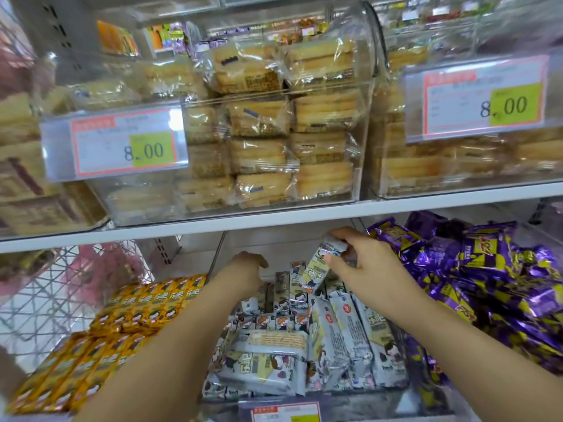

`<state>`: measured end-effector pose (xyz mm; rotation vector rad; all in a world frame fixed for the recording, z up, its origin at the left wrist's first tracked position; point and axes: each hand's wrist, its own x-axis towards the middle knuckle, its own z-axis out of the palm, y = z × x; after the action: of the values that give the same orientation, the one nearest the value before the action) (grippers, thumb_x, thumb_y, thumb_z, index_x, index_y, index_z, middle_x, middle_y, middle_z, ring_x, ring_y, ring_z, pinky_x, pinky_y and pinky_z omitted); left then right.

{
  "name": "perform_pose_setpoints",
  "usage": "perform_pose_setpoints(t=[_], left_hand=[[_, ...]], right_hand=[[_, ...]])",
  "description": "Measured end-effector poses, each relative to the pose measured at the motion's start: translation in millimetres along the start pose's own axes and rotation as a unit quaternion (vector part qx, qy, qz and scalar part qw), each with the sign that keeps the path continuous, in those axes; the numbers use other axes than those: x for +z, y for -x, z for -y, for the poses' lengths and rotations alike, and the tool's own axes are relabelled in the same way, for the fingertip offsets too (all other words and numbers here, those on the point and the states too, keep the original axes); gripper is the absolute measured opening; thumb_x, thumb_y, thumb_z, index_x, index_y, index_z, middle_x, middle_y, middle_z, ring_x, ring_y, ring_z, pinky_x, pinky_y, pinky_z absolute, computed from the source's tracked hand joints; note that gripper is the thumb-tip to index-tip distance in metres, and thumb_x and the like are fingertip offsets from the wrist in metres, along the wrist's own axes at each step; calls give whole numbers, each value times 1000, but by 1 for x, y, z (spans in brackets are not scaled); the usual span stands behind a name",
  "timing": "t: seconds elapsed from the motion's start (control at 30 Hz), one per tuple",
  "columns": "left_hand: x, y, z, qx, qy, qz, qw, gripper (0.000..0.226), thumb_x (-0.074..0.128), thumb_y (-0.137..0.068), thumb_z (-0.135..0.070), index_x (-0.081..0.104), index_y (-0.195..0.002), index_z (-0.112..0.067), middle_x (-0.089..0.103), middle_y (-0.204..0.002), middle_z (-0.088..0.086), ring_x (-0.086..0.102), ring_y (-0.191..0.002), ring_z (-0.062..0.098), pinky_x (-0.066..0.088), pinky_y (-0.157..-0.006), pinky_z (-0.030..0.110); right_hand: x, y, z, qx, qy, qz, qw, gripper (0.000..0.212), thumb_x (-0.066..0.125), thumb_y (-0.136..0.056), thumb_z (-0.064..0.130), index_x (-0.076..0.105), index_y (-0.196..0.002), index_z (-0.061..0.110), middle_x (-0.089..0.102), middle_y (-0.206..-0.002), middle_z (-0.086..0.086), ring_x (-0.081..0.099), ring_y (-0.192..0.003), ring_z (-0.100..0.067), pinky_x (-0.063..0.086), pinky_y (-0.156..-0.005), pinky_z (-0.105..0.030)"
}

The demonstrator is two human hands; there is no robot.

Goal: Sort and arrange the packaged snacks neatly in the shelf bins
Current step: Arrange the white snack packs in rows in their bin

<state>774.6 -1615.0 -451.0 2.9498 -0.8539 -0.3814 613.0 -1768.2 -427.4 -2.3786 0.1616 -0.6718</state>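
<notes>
Your right hand [361, 260] pinches a silver snack pack [320, 264] by its upper end, tilted above the silver packs [344, 339] in the middle bin [374, 402]. Your left hand [248, 264] reaches toward the bin's back with its fingers hidden, so I cannot tell its grip

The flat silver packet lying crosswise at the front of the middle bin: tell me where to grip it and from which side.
Pinch the flat silver packet across its narrow width near the middle, coming from above. It lies flat on the upright packets, so its top and long edges are exposed.
</notes>
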Motion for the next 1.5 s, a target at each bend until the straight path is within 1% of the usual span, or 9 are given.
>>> perform_pose_setpoints(t=[0.13, 0.27, 0.47, 0.7, 0.93, 1.07, 1.2, 1.33, 1.5], left_hand=[[-3, -1, -1, -16, -33, 53, 998, 47, 47, -97, -8, 40, -143, -15, 35, -150, 7, 41, -132, 23, 34, -104, 24], [3, -2, -4, -29, -81, 69, 994, 16, 51, -95, -18, 61, -103, -9, 53, -106, 10, 52, -97, 22, 43, -88, 26], [0, -2, -1, -18, 36, -13, 999, 37, 53, -89, -4, 59, -123, -16, 52, -135, 4, 52, -118, 22, 43, -95, 25], [-5, 3, 9, -64, 322, -32, 944, 64, 58, -81, 11, 47, -136, -19, 58, -128, 9, 64, -98, 29, 50, -65, 32], [-11, 11, -6, -65, 360, -23, 930, 77, 48, -92, 1, 7, -152, -26, 55, -114, 9, 43, -55, 14, 40, -46, 23], [-17, 17, -7, -71, 389, -21, 918, 66, 47, -97, -18, 11, -152, -27, 52, -129, 13, 48, -71, 15, 47, -63, 25], [-17, 34, -3, -68, 470, -18, 880, 42, 57, -94, -27, 45, -133, -18, 54, -121, 2, 55, -97, 17, 57, -68, 26], [-23, 36, 1, -18, 308, -82, 948, 32, 61, -89, -22, 54, -121, -21, 61, -112, 2, 61, -86, 14, 46, -51, 13], [-33, 31, -6, -2, 124, -160, 979, 36, 53, -90, -10, 59, -124, -17, 60, -127, 3, 54, -115, 21, 38, -88, 21]], right_hand=[[0, -1, -2, 0, 2, 2, 1000, 24, 59, -89, 27, 58, -112, 24, 67, -93, 2, 63, -84, -15, 50, -80, -37], [-3, 0, -4, 4, 2, 8, 1000, 28, 59, -89, 29, 58, -117, 24, 69, -95, -2, 63, -85, -16, 49, -83, -36], [-6, 1, -8, 0, 8, 13, 1000, 29, 57, -89, 31, 56, -117, 25, 68, -90, -2, 62, -83, -16, 49, -82, -39], [-6, 4, -7, -4, -8, 9, 1000, 28, 59, -89, 27, 58, -117, 26, 68, -92, 2, 62, -85, -12, 49, -83, -36], [-11, 3, -6, -9, -5, 0, 1000, 29, 58, -90, 30, 57, -119, 26, 65, -89, 4, 60, -85, -10, 45, -81, -28], [-8, 1, -5, -10, -6, -5, 1000, 29, 58, -91, 27, 55, -119, 23, 65, -92, 4, 60, -80, -6, 45, -70, -18], [-6, 2, 1, -19, -24, -22, 999, 36, 56, -92, 21, 53, -127, 25, 61, -106, 10, 58, -72, 1, 40, -63, -5], [-2, 6, 1, -34, -3, -20, 999, 27, 59, -89, 19, 60, -116, 20, 61, -106, 2, 58, -85, -10, 41, -75, -19], [-2, 9, 0, -31, 8, -8, 999, 24, 58, -90, 21, 57, -114, 20, 54, -98, 3, 46, -76, -2, 32, -64, -13]])
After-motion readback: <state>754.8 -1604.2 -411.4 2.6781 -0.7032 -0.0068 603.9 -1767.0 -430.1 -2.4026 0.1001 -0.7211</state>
